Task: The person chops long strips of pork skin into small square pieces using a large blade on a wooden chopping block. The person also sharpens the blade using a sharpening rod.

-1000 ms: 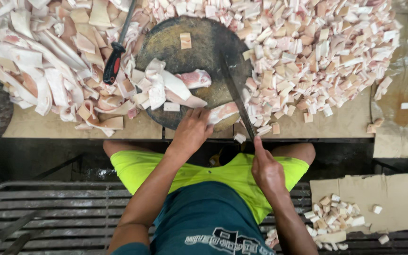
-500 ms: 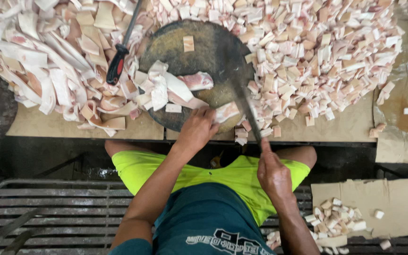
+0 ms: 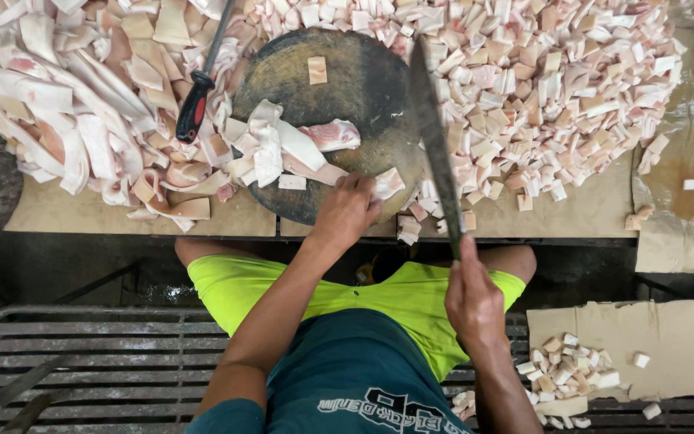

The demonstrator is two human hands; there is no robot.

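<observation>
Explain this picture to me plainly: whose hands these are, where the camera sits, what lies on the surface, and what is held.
The camera is worn on a person's head and looks straight down. The right hand grips a long cleaver, blade raised over a round dark board. The left hand presses on a pale strip of meat on the board. Uncut strips lie left, with a red-handled knife among them. Small cut cubes are heaped on the right. The person wears yellow-green shorts.
</observation>
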